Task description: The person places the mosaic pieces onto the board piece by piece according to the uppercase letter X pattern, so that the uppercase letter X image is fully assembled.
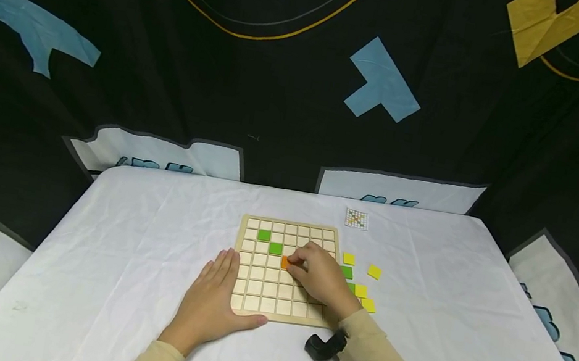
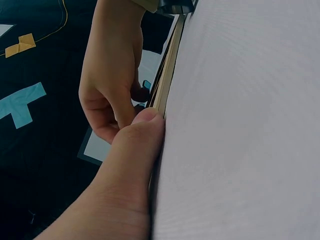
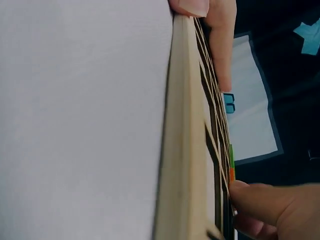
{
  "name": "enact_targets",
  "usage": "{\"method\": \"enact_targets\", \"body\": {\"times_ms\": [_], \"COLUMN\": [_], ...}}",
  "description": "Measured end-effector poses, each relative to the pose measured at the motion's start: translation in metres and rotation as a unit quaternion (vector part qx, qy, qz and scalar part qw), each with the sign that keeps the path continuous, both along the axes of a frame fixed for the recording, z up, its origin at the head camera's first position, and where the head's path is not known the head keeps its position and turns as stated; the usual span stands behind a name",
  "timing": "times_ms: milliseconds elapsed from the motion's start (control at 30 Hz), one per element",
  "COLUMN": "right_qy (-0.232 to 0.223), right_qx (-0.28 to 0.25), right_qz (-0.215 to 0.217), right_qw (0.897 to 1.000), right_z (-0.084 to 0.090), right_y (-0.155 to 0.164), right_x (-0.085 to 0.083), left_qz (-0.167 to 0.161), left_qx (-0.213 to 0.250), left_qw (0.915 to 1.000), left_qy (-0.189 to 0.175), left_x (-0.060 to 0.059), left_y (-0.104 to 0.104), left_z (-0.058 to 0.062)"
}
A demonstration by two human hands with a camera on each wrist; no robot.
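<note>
A wooden grid board (image 1: pixel 249 314) lies on the white table. Two green tiles (image 1: pixel 275 248) sit in its upper cells on a diagonal. Just below and right of them is an orange tile (image 1: pixel 285 262), pinched by the thumb and curled index finger of my right hand (image 1: pixel 321 276); the right wrist view shows the orange tile (image 3: pixel 232 174) at the fingertips. My left hand (image 1: pixel 212 301) rests at the board's left side with straight fingers along the frame. Its thumb (image 2: pixel 135 145) touches the near edge. Part of the grid is hidden under my right hand.
Several loose yellow tiles (image 1: pixel 374 272) and green tiles (image 1: pixel 346 272) lie right of the board, some partly behind my right wrist. A small card with a coloured grid pattern (image 1: pixel 357 218) lies beyond the board's far right corner. A black curtain (image 1: pixel 288 112) hangs behind the table.
</note>
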State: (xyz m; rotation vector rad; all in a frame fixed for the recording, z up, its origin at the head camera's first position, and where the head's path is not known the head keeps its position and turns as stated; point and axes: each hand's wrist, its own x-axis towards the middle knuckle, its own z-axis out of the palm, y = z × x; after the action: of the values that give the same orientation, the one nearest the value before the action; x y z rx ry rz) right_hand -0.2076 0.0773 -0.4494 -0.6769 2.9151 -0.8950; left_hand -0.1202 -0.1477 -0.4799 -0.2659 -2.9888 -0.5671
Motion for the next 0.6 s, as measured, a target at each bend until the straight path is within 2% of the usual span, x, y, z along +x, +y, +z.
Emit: {"method": "enact_targets", "body": {"times_ms": [167, 333, 600], "right_qy": [-0.005, -0.013, -0.034], "right_qx": [-0.008, -0.005, 0.052], "right_qz": [0.01, -0.019, -0.067], "right_qw": [1.0, 1.0, 0.996], "right_z": [0.005, 0.009, 0.01], "right_y": [0.013, 0.038, 0.084], "right_x": [0.004, 0.004, 0.0], "left_qz": [0.001, 0.001, 0.0], "left_qx": [0.0, 0.001, -0.002], "left_qw": [1.0, 1.0, 1.0], "left_qy": [-0.001, 0.001, 0.001], "left_x": [0.0, -0.001, -0.001], "left_y": [0.001, 0.0, 0.0], "left_z": [0.0, -0.002, -0.003]}}
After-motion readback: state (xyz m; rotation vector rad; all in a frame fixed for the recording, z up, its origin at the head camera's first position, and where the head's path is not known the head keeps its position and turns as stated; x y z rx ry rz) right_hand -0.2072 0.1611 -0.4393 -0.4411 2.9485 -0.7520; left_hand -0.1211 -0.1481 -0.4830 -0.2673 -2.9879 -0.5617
